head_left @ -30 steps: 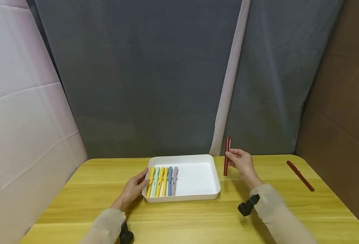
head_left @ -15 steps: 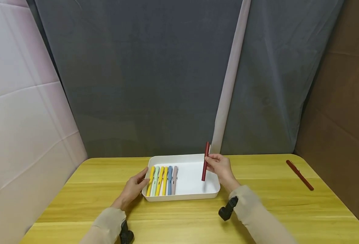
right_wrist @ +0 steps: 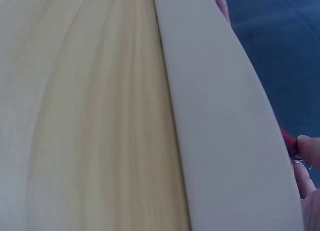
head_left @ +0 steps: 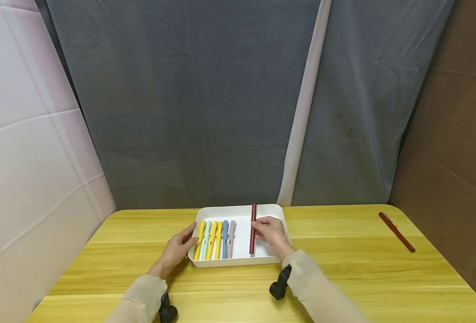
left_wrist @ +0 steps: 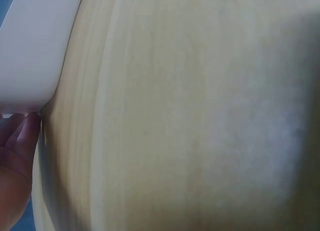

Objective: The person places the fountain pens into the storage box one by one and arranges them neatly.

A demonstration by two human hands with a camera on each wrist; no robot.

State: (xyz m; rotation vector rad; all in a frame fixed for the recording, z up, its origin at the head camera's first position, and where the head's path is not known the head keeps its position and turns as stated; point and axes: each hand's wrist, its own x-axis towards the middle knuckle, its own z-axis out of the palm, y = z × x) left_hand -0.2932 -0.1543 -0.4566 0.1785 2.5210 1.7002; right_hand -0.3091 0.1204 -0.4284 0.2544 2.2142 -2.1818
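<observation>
In the head view, my right hand (head_left: 271, 232) pinches a dark red pen (head_left: 253, 231) between thumb and fingers over the right part of a white tray (head_left: 238, 263). That pen stands nearly parallel to the row of capped pens on the tray's left side: a yellow pen (head_left: 199, 242), a mint green pen (head_left: 206, 242), two more yellow ones, a blue pen (head_left: 225, 242) and a greyish-pink pen (head_left: 231, 240). My left hand (head_left: 174, 251) holds the tray's left end at the rim. In the right wrist view, the tray wall (right_wrist: 220, 101) hides most of the red pen (right_wrist: 288, 141).
A second dark red pen (head_left: 397, 232) lies slanted on the wooden table (head_left: 343, 278) at the right. Grey cloth (head_left: 201, 112) hangs behind the table, with a pale panel (head_left: 40, 134) on the left and a brown one (head_left: 456, 157) on the right.
My right hand has carried the red pen leftward and down, from right of the tray to over its inside. My left hand has stayed at the tray's left end.
</observation>
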